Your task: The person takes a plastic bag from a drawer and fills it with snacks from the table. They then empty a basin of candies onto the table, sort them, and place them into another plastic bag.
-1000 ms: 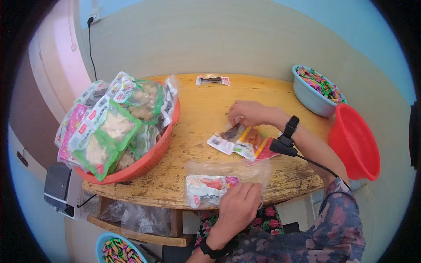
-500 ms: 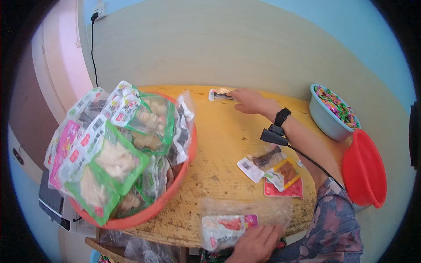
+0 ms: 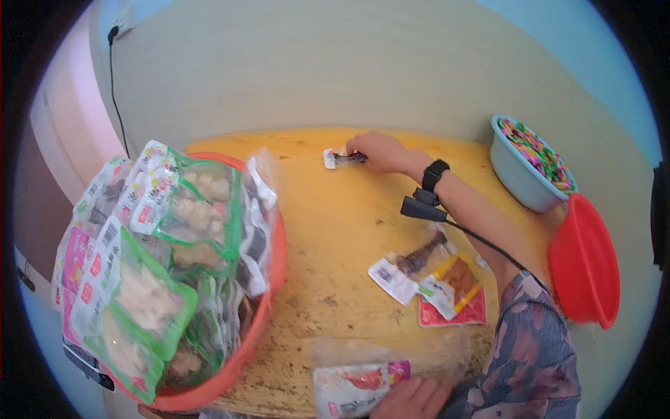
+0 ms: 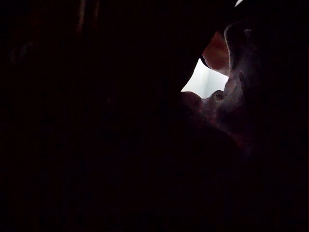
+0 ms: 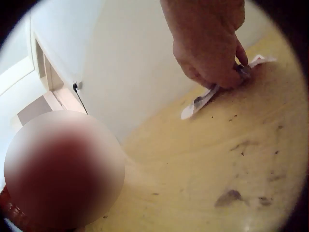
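At the table's back edge, my right hand (image 3: 380,151) pinches the right end of a small clear-and-white packet (image 3: 331,159) with a dark strip inside. The right wrist view shows the same hand (image 5: 207,46) with finger and thumb around the packet (image 5: 195,107), low over the wood. By the front edge my left hand (image 3: 415,399) rests on the lower right of a white printed packet (image 3: 349,391) in a clear bag (image 3: 433,349); its thumb is hidden. Three packets overlap at mid-right: a dark one (image 3: 394,279), a yellow one (image 3: 457,283) and a red one (image 3: 471,314). The left wrist view is almost black.
A red basin (image 3: 278,269) heaped with green, white and pink packs (image 3: 143,297) fills the left of the yellow table (image 3: 314,230). At the right edge stand a light-blue bowl (image 3: 513,174) of wrapped sweets and a tilted red bowl (image 3: 583,262). A wall closes off the back.
My right hand has left the group of packets at mid-right, reached to the back and taken hold of the small dark packet. My left hand stays at the bagged packet. The head view has shifted.
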A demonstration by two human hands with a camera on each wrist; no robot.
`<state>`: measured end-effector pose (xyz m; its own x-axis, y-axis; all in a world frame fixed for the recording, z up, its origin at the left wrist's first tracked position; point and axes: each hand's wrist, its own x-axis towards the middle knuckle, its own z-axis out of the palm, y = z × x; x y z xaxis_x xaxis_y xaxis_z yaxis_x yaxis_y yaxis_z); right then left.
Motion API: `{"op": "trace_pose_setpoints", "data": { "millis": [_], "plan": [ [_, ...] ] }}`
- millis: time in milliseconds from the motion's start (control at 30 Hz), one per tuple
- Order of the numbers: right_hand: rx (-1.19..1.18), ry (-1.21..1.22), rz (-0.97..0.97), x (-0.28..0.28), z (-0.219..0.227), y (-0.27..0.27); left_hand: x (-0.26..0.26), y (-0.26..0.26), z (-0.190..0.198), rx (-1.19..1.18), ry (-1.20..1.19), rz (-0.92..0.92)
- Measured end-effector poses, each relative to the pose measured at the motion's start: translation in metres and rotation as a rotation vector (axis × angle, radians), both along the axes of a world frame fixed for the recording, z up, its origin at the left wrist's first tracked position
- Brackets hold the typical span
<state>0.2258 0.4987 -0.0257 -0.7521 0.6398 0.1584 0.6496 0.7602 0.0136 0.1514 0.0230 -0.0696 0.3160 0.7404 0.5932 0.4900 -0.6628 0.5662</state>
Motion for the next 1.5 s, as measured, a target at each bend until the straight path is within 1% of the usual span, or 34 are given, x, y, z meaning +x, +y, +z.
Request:
{"op": "trace_pose_setpoints", "data": {
  "millis": [67,167,267,367,467,500,567,700,800,833,900,933,967,1033,1067,1133,1167,1233,1267,1333,1367,1433,1467,1500],
  "plan": [
    [-0.036,-0.040,0.059,0.009,0.012,-0.034,0.003,-0.002,-0.005,-0.007,-0.004,0.008],
    [-0.090,-0.058,0.223,0.029,0.024,-0.080,0.002,-0.004,0.009,-0.071,0.030,0.010],
    [0.054,-0.034,0.320,0.039,0.034,-0.156,0.006,-0.003,0.003,-0.030,0.066,0.037],
    [0.305,-0.021,0.329,0.045,0.047,-0.231,0.013,-0.002,0.000,0.013,0.015,0.084],
    [0.369,0.172,0.305,0.068,0.059,-0.296,0.015,-0.009,0.004,0.011,0.015,0.117],
    [0.310,0.196,0.241,0.079,0.059,-0.315,0.017,-0.009,0.004,0.024,0.003,0.127],
    [0.226,0.268,0.202,0.105,0.056,-0.354,0.019,-0.009,0.004,0.051,-0.032,0.138],
    [0.133,0.310,0.111,0.141,0.033,-0.415,0.023,-0.012,0.001,0.087,0.020,0.185],
    [0.172,0.256,-0.042,0.164,0.014,-0.425,0.026,-0.015,0.003,0.064,0.044,0.196],
    [0.194,0.273,-0.101,0.173,0.010,-0.421,0.026,-0.014,0.001,0.083,0.032,0.193],
    [0.239,0.194,-0.212,0.200,0.002,-0.397,0.029,-0.015,0.000,0.061,0.036,0.208],
    [0.257,0.156,-0.261,0.204,-0.002,-0.394,0.027,-0.017,0.001,0.047,0.040,0.221],
    [0.327,0.239,-0.244,0.204,-0.006,-0.398,0.028,-0.018,0.005,0.026,0.017,0.219],
    [0.478,0.402,-0.209,0.202,0.004,-0.405,0.029,-0.020,0.001,0.052,-0.074,0.243],
    [0.399,0.461,-0.182,0.198,0.010,-0.414,0.031,-0.021,-0.001,0.067,-0.123,0.253],
    [0.237,0.574,-0.136,0.185,0.012,-0.446,0.035,-0.028,0.003,0.070,-0.169,0.345],
    [0.122,0.623,-0.084,0.179,0.005,-0.458,0.036,-0.032,0.005,0.071,-0.190,0.388],
    [-0.115,0.715,0.013,0.166,-0.006,-0.476,0.040,-0.036,0.009,0.052,-0.221,0.383],
    [-0.119,0.754,0.019,0.158,-0.011,-0.477,0.042,-0.038,0.011,0.042,-0.234,0.376],
    [-0.117,0.838,0.026,0.143,-0.021,-0.476,0.046,-0.043,0.016,0.099,-0.226,0.330],
    [-0.029,0.833,0.009,0.139,-0.021,-0.474,0.047,-0.044,0.018,0.129,-0.222,0.304],
    [0.142,0.817,-0.023,0.134,-0.016,-0.467,0.033,-0.049,0.019,0.262,-0.160,0.434],
    [0.139,0.820,-0.022,0.133,-0.015,-0.464,0.021,-0.052,0.020,0.328,-0.129,0.501],
    [0.135,0.821,-0.018,0.133,-0.014,-0.461,0.008,-0.053,0.022,0.325,-0.061,0.627]
  ]
}}
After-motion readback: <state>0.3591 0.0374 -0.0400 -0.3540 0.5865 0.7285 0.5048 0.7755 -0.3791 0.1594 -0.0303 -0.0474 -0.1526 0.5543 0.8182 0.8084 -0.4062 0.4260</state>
